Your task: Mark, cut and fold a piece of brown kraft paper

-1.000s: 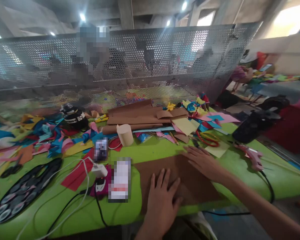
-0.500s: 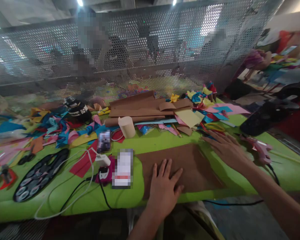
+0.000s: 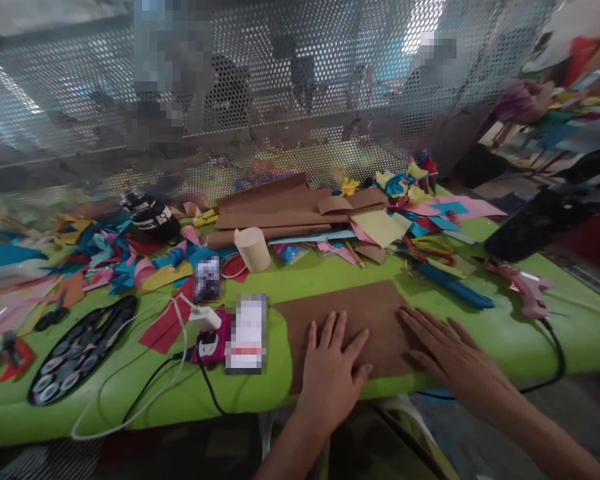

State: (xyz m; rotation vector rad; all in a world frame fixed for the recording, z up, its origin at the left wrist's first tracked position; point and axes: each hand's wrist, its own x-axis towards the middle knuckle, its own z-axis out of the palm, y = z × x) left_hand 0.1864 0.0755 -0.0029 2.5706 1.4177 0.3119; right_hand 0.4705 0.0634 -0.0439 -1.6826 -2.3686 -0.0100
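Observation:
A brown paper sheet (image 3: 360,313) lies flat on the green table (image 3: 325,280) near its front edge. My left hand (image 3: 330,373) rests palm down on the sheet's near left part, fingers spread. My right hand (image 3: 450,353) lies flat on the sheet's right edge, fingers stretched out toward the left. Neither hand holds anything.
A blue cutter (image 3: 455,287) and a pink glue gun (image 3: 525,290) lie right of the sheet, red scissors (image 3: 427,250) behind. Two phones (image 3: 247,333) and cables (image 3: 130,387) lie left. Brown sheets (image 3: 275,213), a paper roll (image 3: 253,250) and coloured scraps (image 3: 105,260) fill the back before a perforated metal screen (image 3: 280,100).
My right hand came back from the far right of the table and settled flat on the sheet's right edge. My left hand stayed pressed on the sheet.

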